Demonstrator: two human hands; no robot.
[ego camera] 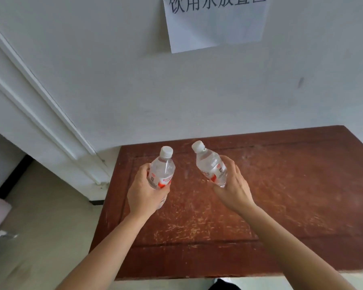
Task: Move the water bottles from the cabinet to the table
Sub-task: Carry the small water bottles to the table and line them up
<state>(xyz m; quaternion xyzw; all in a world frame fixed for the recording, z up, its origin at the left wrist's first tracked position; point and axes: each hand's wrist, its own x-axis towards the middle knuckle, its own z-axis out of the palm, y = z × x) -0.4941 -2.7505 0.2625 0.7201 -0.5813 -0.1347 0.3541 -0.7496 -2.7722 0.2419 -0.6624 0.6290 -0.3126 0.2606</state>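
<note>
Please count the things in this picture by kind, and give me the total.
Clear plastic water bottles with white caps: 2
Bare hands, left hand and right hand: 2
Scratched red-brown wooden table: 1
White paper wall sign: 1
Total: 6

A plain communal room: white wall point(134, 91), paper sign point(216, 24) marking a drinking-water spot, scratched wooden table point(291, 195).

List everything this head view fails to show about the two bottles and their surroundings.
- Head view, left bottle base: covered by the left hand; contact with the table unclear.
- Head view, right bottle base: behind the right hand; same doubt.
- Head view, bottle labels: print too small and blurred.
- Head view, paper sign: top cut off by the upper edge.
- The cabinet: outside the frame.
</note>
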